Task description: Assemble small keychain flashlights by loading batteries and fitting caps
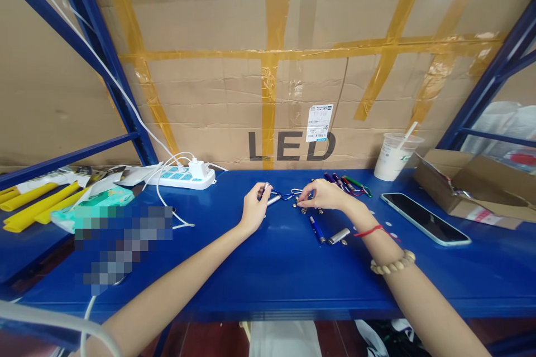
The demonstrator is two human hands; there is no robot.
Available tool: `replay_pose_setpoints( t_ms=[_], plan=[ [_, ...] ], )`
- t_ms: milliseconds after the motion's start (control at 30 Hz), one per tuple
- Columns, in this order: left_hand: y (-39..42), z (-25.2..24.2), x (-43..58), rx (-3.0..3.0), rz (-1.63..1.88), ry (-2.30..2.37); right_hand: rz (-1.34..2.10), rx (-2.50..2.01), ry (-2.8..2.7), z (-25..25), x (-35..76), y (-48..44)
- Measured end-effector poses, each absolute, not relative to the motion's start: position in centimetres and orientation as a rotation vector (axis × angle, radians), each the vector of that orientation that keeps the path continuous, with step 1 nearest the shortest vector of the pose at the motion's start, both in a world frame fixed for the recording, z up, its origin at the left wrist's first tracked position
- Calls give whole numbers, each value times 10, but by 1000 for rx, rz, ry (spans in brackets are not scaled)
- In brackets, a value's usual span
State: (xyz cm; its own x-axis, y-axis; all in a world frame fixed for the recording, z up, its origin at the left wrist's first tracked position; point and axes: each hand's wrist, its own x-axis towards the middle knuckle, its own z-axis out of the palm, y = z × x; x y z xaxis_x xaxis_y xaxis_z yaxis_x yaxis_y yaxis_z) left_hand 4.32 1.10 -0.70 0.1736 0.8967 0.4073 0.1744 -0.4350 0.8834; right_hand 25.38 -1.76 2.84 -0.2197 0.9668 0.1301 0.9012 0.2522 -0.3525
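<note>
My left hand [254, 209] is closed around a small metal tube, and a silver end [273, 200] shows past the fingers. A blue clip [286, 197] lies beside that tube, between my hands. My right hand [324, 195] reaches down with thumb and fingertips together, over small round silver pieces [304, 211] that look like button cells. What its fingertips hold, if anything, is too small to make out. Closer to me lie a blue slim metal tube [317, 230] and a short silver tube [339, 236]. Behind my right hand are several coloured tubes with clips [352, 185].
A phone [425, 218], an open cardboard box [473, 189] and a cup with a straw [396, 159] stand right. Left are a power strip [184, 177], a white cable [163, 203], a green packet [100, 204] and yellow packs [42, 209]. Cardboard [226, 95] walls the blue table's back.
</note>
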Motion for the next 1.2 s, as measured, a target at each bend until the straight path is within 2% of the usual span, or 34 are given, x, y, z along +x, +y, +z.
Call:
replay_pose_setpoints(
  t_ms=[200,433,800,1033,1200],
  plan=[
    [11,-7,43,1750,1335,1015,478,-1712,-2195,21,256,-14],
    [8,-4,42,1771,1333,1017,339,-1688,-2199,19,257,-10],
    [7,-4,43,1776,1313,1047,495,-1587,-2181,18,256,-6],
    [8,-4,43,1789,1303,1054,101,-1605,-2165,30,248,-16],
    [9,-5,43,1799,1318,1045,130,-1709,-2151,31,247,-18]
  ],
)
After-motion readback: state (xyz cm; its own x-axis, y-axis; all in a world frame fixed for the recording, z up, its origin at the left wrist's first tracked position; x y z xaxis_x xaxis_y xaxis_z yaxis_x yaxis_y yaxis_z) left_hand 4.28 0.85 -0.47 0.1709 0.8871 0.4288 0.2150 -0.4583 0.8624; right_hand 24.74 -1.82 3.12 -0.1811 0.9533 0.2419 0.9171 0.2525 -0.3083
